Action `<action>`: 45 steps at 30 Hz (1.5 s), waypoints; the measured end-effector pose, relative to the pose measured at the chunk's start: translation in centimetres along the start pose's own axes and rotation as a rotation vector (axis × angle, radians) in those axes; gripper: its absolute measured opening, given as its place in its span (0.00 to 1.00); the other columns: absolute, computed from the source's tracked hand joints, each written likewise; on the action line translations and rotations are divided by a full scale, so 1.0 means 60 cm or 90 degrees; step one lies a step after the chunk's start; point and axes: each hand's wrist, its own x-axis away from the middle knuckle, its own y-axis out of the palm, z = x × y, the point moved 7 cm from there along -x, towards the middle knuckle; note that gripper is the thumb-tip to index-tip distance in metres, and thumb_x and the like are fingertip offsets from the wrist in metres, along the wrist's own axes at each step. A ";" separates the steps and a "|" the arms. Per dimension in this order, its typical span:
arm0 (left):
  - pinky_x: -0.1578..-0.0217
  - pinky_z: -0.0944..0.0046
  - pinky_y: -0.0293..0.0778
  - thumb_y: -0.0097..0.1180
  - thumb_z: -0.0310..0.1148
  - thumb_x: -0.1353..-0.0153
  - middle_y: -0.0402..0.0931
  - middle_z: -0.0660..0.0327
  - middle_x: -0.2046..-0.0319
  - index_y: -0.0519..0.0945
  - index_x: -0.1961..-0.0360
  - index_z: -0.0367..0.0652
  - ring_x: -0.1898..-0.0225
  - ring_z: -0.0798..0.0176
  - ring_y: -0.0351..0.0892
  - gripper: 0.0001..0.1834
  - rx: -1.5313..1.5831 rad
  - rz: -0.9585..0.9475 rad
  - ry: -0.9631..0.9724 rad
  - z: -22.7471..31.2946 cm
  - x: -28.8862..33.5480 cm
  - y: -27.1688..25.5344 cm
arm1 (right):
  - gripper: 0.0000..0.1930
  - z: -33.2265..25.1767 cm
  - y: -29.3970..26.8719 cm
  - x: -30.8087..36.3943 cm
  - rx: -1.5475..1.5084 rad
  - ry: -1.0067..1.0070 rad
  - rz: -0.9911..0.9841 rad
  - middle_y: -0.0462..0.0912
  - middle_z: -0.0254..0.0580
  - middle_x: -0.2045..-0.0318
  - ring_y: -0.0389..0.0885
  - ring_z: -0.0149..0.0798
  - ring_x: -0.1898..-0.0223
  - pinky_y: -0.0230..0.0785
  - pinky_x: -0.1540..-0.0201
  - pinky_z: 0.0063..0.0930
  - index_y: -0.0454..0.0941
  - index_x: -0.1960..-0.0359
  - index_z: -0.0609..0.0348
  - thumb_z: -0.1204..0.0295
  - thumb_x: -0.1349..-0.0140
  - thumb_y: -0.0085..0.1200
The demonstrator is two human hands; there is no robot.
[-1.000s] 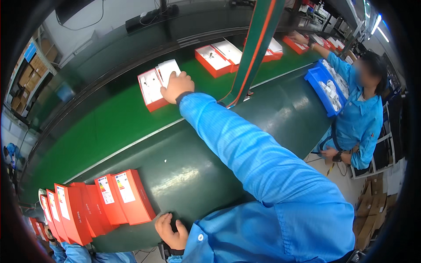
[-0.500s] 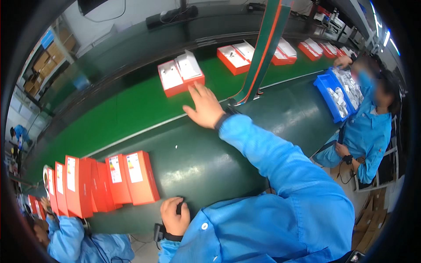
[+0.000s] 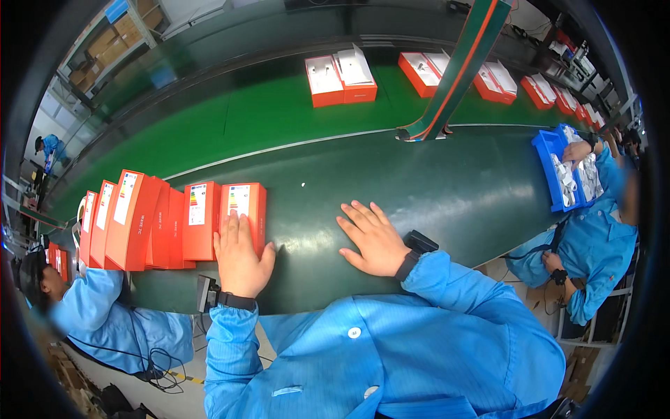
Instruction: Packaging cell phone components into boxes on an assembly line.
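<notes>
My left hand [image 3: 242, 260] lies over the near end of the rightmost closed red box [image 3: 252, 202], fingers stretched out across its lower part. That box ends a row of several red boxes [image 3: 130, 227] with white labels, leaning against each other on the dark green table [image 3: 321, 272]. My right hand [image 3: 373, 239] is spread flat over the bare table surface and holds nothing. Beyond the table's edge strip, an open red box [image 3: 342, 96] with white inserts and a raised white flap sits on the bright green conveyor belt [image 3: 188, 140].
More open red boxes [image 3: 494, 84] stand along the belt at the right. A slanted green post [image 3: 457, 66] rises from the belt's edge. One co-worker [image 3: 586, 237] at the right reaches into a blue bin [image 3: 555, 181] of white parts; another co-worker [image 3: 105, 307] sits at the left.
My right hand has drawn back from the open box on the belt to the table. My left hand has opened and moved onto the rightmost closed box. The view has shifted too.
</notes>
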 end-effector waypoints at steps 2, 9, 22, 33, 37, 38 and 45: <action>0.26 0.36 0.55 0.68 0.38 0.41 0.63 0.36 0.27 0.71 0.31 0.31 0.25 0.35 0.62 0.39 0.020 -0.065 0.014 0.025 0.004 -0.001 | 0.34 0.003 -0.001 0.000 0.003 -0.001 0.006 0.64 0.56 0.24 0.57 0.57 0.21 0.45 0.20 0.59 0.70 0.29 0.60 0.55 0.32 0.59; 0.31 0.42 0.67 0.71 0.36 0.45 0.67 0.37 0.32 0.71 0.33 0.31 0.32 0.34 0.69 0.40 0.102 0.021 -0.011 0.030 -0.010 0.001 | 0.34 0.000 0.002 0.002 -0.004 -0.011 0.019 0.65 0.56 0.25 0.57 0.57 0.21 0.44 0.20 0.59 0.71 0.30 0.61 0.55 0.32 0.59; 0.28 0.49 0.63 0.64 0.35 0.32 0.60 0.48 0.26 0.64 0.26 0.34 0.27 0.51 0.65 0.38 0.948 0.037 0.130 0.190 0.072 -0.011 | 0.55 -0.100 -0.071 0.017 -0.947 -0.093 0.097 0.53 0.53 0.22 0.53 0.46 0.21 0.50 0.22 0.46 0.34 0.17 0.62 0.50 0.30 0.61; 0.35 0.54 0.74 0.61 0.28 0.30 0.68 0.55 0.34 0.69 0.30 0.33 0.35 0.58 0.73 0.29 1.008 -0.176 -0.003 0.151 0.071 -0.012 | 0.54 -0.105 -0.061 0.021 -0.871 -0.033 0.137 0.52 0.60 0.23 0.50 0.55 0.21 0.45 0.21 0.49 0.33 0.18 0.66 0.46 0.28 0.53; 0.33 0.53 0.74 0.61 0.26 0.31 0.68 0.54 0.35 0.68 0.29 0.31 0.35 0.56 0.72 0.31 1.018 -0.240 -0.050 0.138 0.073 0.002 | 0.53 -0.101 -0.050 0.016 -0.768 -0.034 0.136 0.52 0.62 0.23 0.51 0.58 0.22 0.44 0.21 0.51 0.35 0.19 0.67 0.43 0.28 0.50; 0.33 0.53 0.74 0.61 0.26 0.31 0.68 0.54 0.35 0.68 0.29 0.31 0.35 0.56 0.72 0.31 1.019 -0.241 -0.050 0.136 0.072 0.003 | 0.53 -0.103 -0.053 0.014 -0.734 -0.053 0.144 0.52 0.62 0.23 0.51 0.58 0.22 0.44 0.21 0.52 0.35 0.19 0.67 0.43 0.28 0.50; 0.33 0.52 0.73 0.60 0.26 0.32 0.68 0.54 0.34 0.67 0.28 0.31 0.34 0.56 0.72 0.32 1.000 -0.278 -0.056 0.128 0.066 0.015 | 0.54 -0.102 -0.037 0.011 -0.792 -0.019 0.103 0.49 0.65 0.22 0.48 0.61 0.21 0.41 0.21 0.54 0.34 0.19 0.69 0.42 0.28 0.49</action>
